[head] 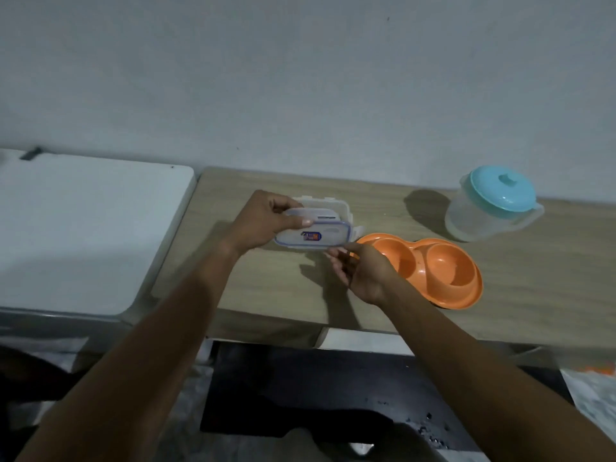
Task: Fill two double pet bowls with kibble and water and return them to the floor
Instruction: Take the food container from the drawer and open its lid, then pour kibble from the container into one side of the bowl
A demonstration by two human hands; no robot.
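Note:
An orange double pet bowl (pixel 443 271) lies on the wooden table (pixel 533 278), both cups looking empty. Left of it stands a clear lock-lid container (pixel 328 206). Its clear lid (pixel 313 236), blue-edged with a small label, is tilted above it. My left hand (pixel 266 221) grips the lid's left end, thumb on top. My right hand (pixel 363 268) touches the lid's near right edge with its fingertips and covers part of the bowl's left cup. A clear jug with a teal lid (pixel 493 205) stands at the back right. I cannot tell what the container holds.
A white surface (pixel 83 235) adjoins the table on the left. A pale wall (pixel 300 78) runs behind both. Below the table's front edge are a dark mat (pixel 300 388) and a floor with scattered dark bits (pixel 430 428). Something orange and white (pixel 593 388) shows at the lower right.

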